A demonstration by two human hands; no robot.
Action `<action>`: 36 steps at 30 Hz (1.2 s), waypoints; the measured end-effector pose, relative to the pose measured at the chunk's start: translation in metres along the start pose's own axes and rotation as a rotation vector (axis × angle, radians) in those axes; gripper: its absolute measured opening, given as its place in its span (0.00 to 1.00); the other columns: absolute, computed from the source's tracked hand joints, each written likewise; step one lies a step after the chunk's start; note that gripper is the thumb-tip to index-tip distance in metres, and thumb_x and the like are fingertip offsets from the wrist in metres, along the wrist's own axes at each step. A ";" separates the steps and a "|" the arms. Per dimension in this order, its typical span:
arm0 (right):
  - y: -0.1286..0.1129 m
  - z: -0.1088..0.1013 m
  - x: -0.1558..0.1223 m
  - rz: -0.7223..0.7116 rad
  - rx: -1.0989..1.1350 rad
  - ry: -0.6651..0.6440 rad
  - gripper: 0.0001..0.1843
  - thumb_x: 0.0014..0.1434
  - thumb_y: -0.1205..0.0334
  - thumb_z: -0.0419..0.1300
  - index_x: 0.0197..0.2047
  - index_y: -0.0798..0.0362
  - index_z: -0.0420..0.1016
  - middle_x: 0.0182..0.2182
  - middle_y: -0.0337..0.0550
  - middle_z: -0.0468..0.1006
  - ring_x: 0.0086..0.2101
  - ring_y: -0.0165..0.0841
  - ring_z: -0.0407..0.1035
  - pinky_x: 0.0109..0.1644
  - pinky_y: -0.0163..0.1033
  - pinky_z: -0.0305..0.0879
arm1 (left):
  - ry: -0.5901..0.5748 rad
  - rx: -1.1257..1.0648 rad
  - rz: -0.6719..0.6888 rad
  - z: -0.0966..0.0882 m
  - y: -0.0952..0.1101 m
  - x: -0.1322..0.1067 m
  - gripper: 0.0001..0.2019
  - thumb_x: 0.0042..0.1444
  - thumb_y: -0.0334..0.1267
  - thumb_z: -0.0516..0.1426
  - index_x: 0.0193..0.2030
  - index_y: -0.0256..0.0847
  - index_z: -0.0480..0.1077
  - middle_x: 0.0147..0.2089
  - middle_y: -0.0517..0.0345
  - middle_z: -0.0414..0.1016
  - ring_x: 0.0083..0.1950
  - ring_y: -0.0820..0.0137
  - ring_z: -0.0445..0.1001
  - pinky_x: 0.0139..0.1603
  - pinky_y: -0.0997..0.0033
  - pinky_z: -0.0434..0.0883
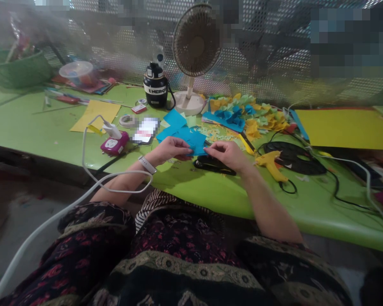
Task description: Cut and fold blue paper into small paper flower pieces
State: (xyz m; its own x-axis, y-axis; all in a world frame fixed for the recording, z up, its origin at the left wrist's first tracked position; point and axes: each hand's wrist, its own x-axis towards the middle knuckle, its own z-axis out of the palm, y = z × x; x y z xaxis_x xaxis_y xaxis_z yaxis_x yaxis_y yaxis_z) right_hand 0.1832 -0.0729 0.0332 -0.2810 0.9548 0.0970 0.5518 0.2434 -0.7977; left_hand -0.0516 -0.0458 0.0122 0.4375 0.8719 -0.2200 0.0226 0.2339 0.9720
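Note:
Between my two hands is a small piece of blue paper (198,149), pinched at its left side by my left hand (175,149) and at its right side by my right hand (224,154). Just behind it, more blue paper squares (176,120) lie loosely on the green table (178,180). Below my right hand rests a black stapler-like tool (212,165); its exact kind is partly hidden by the hand. A yellow glue gun (272,163) lies to the right of my right hand.
A white cable (51,227) loops over my left forearm from a purple power socket (115,143). A phone (146,130), a black flask (155,87) and a fan (197,42) stand or lie behind. Cut paper pieces (261,114) are heaped at back right, near yellow sheets (347,127).

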 end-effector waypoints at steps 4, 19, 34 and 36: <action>0.003 0.000 0.002 -0.009 -0.009 0.021 0.23 0.54 0.40 0.63 0.26 0.53 0.75 0.23 0.39 0.74 0.24 0.30 0.62 0.31 0.39 0.58 | 0.112 0.043 -0.058 -0.019 0.002 0.008 0.06 0.50 0.29 0.68 0.30 0.33 0.75 0.29 0.53 0.80 0.30 0.72 0.80 0.40 0.68 0.78; 0.004 0.000 0.000 -0.033 -0.074 0.044 0.24 0.55 0.38 0.62 0.26 0.52 0.75 0.23 0.40 0.74 0.24 0.29 0.61 0.30 0.39 0.59 | -0.118 0.098 -0.253 0.010 -0.023 0.032 0.10 0.44 0.31 0.71 0.24 0.36 0.73 0.27 0.52 0.81 0.30 0.70 0.80 0.37 0.69 0.77; 0.002 0.013 0.021 -0.059 -0.014 0.177 0.16 0.58 0.50 0.63 0.44 0.53 0.76 0.43 0.50 0.81 0.43 0.39 0.74 0.48 0.47 0.70 | -0.193 0.040 -0.234 0.012 -0.024 0.026 0.13 0.43 0.32 0.72 0.30 0.35 0.72 0.28 0.52 0.81 0.32 0.67 0.82 0.38 0.68 0.77; -0.001 0.015 0.030 -0.049 -0.047 0.143 0.18 0.59 0.51 0.63 0.47 0.54 0.75 0.46 0.51 0.80 0.46 0.41 0.74 0.51 0.48 0.70 | -0.204 0.039 -0.236 0.011 -0.023 0.026 0.14 0.43 0.32 0.72 0.30 0.35 0.71 0.28 0.52 0.81 0.32 0.68 0.82 0.38 0.68 0.77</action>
State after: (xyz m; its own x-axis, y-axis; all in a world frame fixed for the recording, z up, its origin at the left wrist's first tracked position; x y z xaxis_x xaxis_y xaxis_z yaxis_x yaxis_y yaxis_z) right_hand 0.1631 -0.0469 0.0279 -0.1953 0.9553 0.2217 0.5776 0.2948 -0.7613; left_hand -0.0302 -0.0332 -0.0154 0.5878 0.6900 -0.4224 0.1775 0.3994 0.8995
